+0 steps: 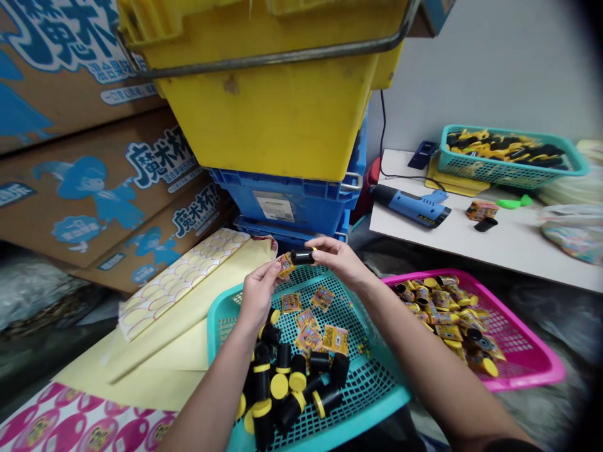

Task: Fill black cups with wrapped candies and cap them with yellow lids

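Note:
Above the far side of a teal basket (325, 442), my right hand (336, 254) pinches a small black canister (301, 257) lying on its side. My left hand (261, 285) grips a small printed orange wrapper (285, 266) close to the canister's left end; whether the two touch I cannot tell. Below my hands, several flat orange printed wrappers (335, 339) lie on the basket's mesh. Black canisters with yellow caps (327, 400) are heaped at the basket's near left, partly hidden by my left forearm.
A pink basket (532, 376) of wrapped canisters (443, 307) stands at the right. On the white table (518, 245) are a blue heat gun (409, 204) and a teal basket (499, 172) of black and yellow parts. Yellow crates (273, 119), blue crates (287, 204) and cardboard boxes (94, 182) are stacked ahead.

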A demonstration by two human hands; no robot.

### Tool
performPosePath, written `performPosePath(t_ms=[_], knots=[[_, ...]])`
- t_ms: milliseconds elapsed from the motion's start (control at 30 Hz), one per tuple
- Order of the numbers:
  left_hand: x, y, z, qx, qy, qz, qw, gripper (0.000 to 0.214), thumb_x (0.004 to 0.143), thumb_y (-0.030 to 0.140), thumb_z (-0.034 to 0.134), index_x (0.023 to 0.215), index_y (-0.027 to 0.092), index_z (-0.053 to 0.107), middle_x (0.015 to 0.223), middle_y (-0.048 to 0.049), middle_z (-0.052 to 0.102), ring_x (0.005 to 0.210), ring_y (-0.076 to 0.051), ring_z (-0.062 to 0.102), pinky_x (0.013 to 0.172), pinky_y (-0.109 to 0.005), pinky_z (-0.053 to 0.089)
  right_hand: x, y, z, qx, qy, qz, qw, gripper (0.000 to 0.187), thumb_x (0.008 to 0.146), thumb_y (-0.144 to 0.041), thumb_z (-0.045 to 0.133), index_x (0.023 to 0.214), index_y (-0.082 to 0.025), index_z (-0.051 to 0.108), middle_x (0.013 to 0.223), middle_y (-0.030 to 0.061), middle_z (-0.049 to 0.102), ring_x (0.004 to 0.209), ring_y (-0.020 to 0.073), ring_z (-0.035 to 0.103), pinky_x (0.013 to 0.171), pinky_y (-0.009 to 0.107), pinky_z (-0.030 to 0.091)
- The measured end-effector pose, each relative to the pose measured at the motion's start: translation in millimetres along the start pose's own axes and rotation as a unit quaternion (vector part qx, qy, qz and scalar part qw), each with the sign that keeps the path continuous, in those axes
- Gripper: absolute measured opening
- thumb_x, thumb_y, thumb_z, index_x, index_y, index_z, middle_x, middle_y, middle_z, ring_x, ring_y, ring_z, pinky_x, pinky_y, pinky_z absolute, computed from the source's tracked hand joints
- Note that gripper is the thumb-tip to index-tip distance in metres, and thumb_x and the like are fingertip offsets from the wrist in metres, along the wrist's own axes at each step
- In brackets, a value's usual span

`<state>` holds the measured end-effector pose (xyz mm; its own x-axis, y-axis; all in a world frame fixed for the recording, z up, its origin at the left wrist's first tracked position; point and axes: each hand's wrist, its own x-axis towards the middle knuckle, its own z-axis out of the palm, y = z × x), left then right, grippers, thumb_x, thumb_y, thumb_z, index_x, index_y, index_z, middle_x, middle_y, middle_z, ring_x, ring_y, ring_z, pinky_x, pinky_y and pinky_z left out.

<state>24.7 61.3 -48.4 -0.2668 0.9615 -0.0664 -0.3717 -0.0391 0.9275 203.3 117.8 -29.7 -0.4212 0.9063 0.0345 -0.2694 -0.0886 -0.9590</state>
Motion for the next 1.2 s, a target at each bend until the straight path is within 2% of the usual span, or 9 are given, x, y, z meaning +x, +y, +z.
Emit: performPosePath(t_ms=[100, 267, 433, 500, 600, 700, 800, 933, 1200], knots=[[-0.5, 1.5, -0.6, -0.002, -0.007, 0.002, 1.000, 0.035, 0.063, 0.040, 0.079, 0.088, 0.016, 0.075, 0.098, -0.0094, 0.075, 0.084, -0.021, 0.068, 0.069, -0.031, 0.055, 0.6, 1.4, -3.4, -0.060, -0.002, 0.000, 0.998, 0.035, 0.062, -0.035, 0.079, 0.091, -0.018, 0.069, 0.080, -0.0004, 0.066, 0.066, 0.0090, 0.057, 0.070, 0.026, 0.048], [-0.2, -0.2, -3.0, 0.019, -0.012, 0.003, 1.000, 0.035, 0.066, 0.041, 0.077, 0.091, 0.017, 0.075, 0.103, -0.0099, 0.073, 0.083, -0.020, 0.068, 0.068, -0.031, 0.057, -0.8, 1.2, -6.4, -0.113, -0.013, -0.002, 0.993, 0.036, 0.064, -0.036, 0.078, 0.093, -0.017, 0.069, 0.081, 0.0000, 0.066, 0.067, 0.0100, 0.058, 0.070, 0.028, 0.047], [-0.9, -0.6, -2.6, 0.057, -0.041, -0.019, 0.997, 0.037, 0.065, 0.038, 0.078, 0.096, 0.018, 0.074, 0.097, -0.0074, 0.074, 0.082, -0.019, 0.068, 0.071, -0.030, 0.057, -1.7, 7.4, 5.7, -0.116, -0.018, -0.013, 0.993, 0.037, 0.061, -0.030, 0.080, 0.093, -0.017, 0.066, 0.084, 0.0009, 0.066, 0.074, 0.0123, 0.060, 0.075, 0.030, 0.049], [-2.0, 1.4, -1.7, 0.064, -0.053, -0.023, 0.996, 0.040, 0.060, 0.034, 0.082, 0.096, 0.018, 0.073, 0.091, -0.0050, 0.074, 0.076, -0.015, 0.068, 0.072, -0.028, 0.056, -2.2, 12.0, 12.1, -0.104, -0.024, -0.020, 0.994, 0.036, 0.061, -0.030, 0.080, 0.091, -0.017, 0.065, 0.087, 0.0016, 0.066, 0.079, 0.0137, 0.061, 0.079, 0.032, 0.049], [-4.1, 4.3, -0.6, 0.061, -0.059, -0.019, 0.996, 0.042, 0.055, 0.028, 0.085, 0.094, 0.018, 0.073, 0.085, -0.0024, 0.074, 0.071, -0.012, 0.067, 0.072, -0.024, 0.055, -3.3, 16.7, 18.3, -0.048, -0.045, -0.011, 0.998, 0.034, 0.071, -0.038, 0.074, 0.096, -0.018, 0.064, 0.093, 0.0029, 0.066, 0.083, 0.0137, 0.061, 0.082, 0.031, 0.048], [-6.2, 4.8, 0.5, 0.036, -0.071, -0.013, 0.997, 0.037, 0.057, 0.026, 0.084, 0.092, 0.019, 0.073, 0.088, -0.0024, 0.074, 0.075, -0.013, 0.067, 0.073, -0.024, 0.054, -4.6, 17.6, 20.7, 0.041, -0.117, 0.051, 0.991, 0.038, 0.080, -0.043, 0.066, 0.110, -0.020, 0.060, 0.102, 0.0044, 0.064, 0.087, 0.0128, 0.060, 0.078, 0.028, 0.049], [-7.7, 3.6, 1.3, 0.017, -0.080, -0.005, 0.997, 0.034, 0.056, 0.022, 0.085, 0.088, 0.019, 0.073, 0.092, -0.0025, 0.074, 0.078, -0.014, 0.067, 0.074, -0.025, 0.055, -5.0, 18.4, 22.3, 0.123, -0.183, 0.113, 0.969, 0.040, 0.078, -0.044, 0.069, 0.108, -0.020, 0.059, 0.100, 0.0041, 0.062, 0.084, 0.0118, 0.061, 0.071, 0.025, 0.052], [-9.8, 2.7, 0.8, 0.001, -0.075, 0.001, 0.997, 0.033, 0.054, 0.019, 0.085, 0.085, 0.020, 0.073, 0.091, -0.0024, 0.075, 0.078, -0.014, 0.068, 0.072, -0.023, 0.055, -3.9, 22.0, 25.0, 0.167, -0.173, 0.123, 0.963, 0.041, 0.071, -0.041, 0.076, 0.101, -0.019, 0.059, 0.092, 0.0006, 0.061, 0.079, 0.0088, 0.062, 0.070, 0.021, 0.053], [-16.2, 2.7, 3.5, -0.017, -0.092, 0.001, 0.996, 0.033, 0.055, 0.019, 0.085, 0.085, 0.021, 0.072, 0.085, 0.0002, 0.075, 0.074, -0.011, 0.067, 0.068, -0.019, 0.054, -5.3, 25.6, 26.6, 0.124, -0.147, 0.095, 0.977, 0.042, 0.068, -0.043, 0.078, 0.093, -0.017, 0.056, 0.086, 0.0003, 0.063, 0.072, 0.0094, 0.063, 0.062, 0.020, 0.053]])
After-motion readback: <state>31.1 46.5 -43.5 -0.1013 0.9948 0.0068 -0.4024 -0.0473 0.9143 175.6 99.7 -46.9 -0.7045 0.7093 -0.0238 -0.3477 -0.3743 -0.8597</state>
